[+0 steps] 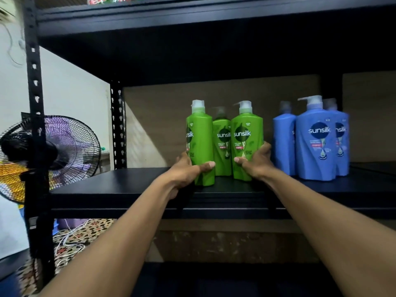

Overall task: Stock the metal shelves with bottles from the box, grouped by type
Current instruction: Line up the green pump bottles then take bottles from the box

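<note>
Three green pump bottles stand together on the black metal shelf (128,187). My left hand (188,170) grips the left green bottle (201,138) low down, thumb across its front. My right hand (255,161) grips the right green bottle (246,136) near its base. A third green bottle (221,142) stands behind and between them. To the right, three blue pump bottles stand grouped: a front one (315,142), one behind on the left (282,142) and one behind on the right (342,142). The box is not in view.
A black upright post (35,103) frames the shelf's left side, with a second post (117,125) further back. A standing fan (53,151) sits left of the shelves. White cables (68,239) lie on a patterned floor. A higher shelf (192,16) runs overhead.
</note>
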Available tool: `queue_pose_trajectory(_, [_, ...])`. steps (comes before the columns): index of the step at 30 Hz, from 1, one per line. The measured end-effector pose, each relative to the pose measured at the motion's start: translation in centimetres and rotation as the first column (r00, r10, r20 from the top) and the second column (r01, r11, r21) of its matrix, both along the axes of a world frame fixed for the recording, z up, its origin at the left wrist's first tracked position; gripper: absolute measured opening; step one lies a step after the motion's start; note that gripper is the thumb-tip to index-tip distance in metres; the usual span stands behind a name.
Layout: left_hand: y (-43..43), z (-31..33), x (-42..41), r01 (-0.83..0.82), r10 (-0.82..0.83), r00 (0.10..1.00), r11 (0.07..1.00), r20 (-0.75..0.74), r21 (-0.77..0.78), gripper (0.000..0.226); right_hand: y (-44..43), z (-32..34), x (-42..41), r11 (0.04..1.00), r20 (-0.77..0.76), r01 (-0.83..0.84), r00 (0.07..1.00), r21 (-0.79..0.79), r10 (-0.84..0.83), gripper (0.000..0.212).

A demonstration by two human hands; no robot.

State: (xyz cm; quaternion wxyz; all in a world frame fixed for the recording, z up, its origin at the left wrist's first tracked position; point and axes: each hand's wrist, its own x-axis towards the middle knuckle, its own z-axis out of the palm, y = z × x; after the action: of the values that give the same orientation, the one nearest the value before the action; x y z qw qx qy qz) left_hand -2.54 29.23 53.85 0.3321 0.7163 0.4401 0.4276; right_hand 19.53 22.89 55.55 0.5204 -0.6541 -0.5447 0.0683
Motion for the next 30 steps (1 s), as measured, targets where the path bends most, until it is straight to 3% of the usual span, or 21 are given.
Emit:
queue_pose_trajectory(5, [0.6, 1.1, 1.7, -0.107, 0.107, 0.993, 0.994, -0.052, 0.0, 0.143, 2.0, -0.2, 0.1, 1.0, -0.035, -0.008, 0.999, 0.01, 0.008, 0.094])
queue_pose_trajectory(9, [1.6, 1.2, 3.4, -0.205, 0.205, 0.974, 0.979, -0.097, 0.014, 0.11, 3.5, -0.4, 0.7, 0.999, -0.083, -0.038, 0.996, 0.018, 0.04, 0.095])
queue_pose_trajectory(12, [2.9, 1.1, 4.0, -0.189, 0.191, 0.977, 0.982, -0.093, 0.027, 0.104, 4.2, -0.6, 1.0, 0.998, -0.092, -0.052, 0.994, 0.019, 0.053, 0.097])
queue_pose_trajectory(19, [3.2, 0.6, 3.7, -0.285, 0.289, 0.953, 0.957, -0.092, 0.051, 0.117, 3.9, -0.8, 1.2, 1.0, -0.059, -0.031, 0.998, 0.004, 0.031, 0.096])
queue_pose_trajectory(23, [11.7, -1.2, 2.9, -0.27, 0.277, 0.958, 0.959, -0.075, 0.091, 0.125, 3.6, -0.8, 1.1, 0.999, -0.061, -0.034, 0.998, -0.01, 0.034, 0.097])
queue_pose_trajectory(28, [3.5, 0.5, 3.3, -0.272, 0.277, 0.959, 0.959, -0.061, 0.079, 0.165, 3.4, -0.6, 1.3, 0.999, -0.132, -0.042, 0.99, -0.009, 0.04, 0.091])
queue_pose_trajectory(30, [1.5, 0.9, 3.4, -0.267, 0.272, 0.957, 0.962, -0.097, 0.064, 0.168, 3.4, -0.6, 1.3, 0.999, -0.153, -0.043, 0.987, -0.005, 0.042, 0.089])
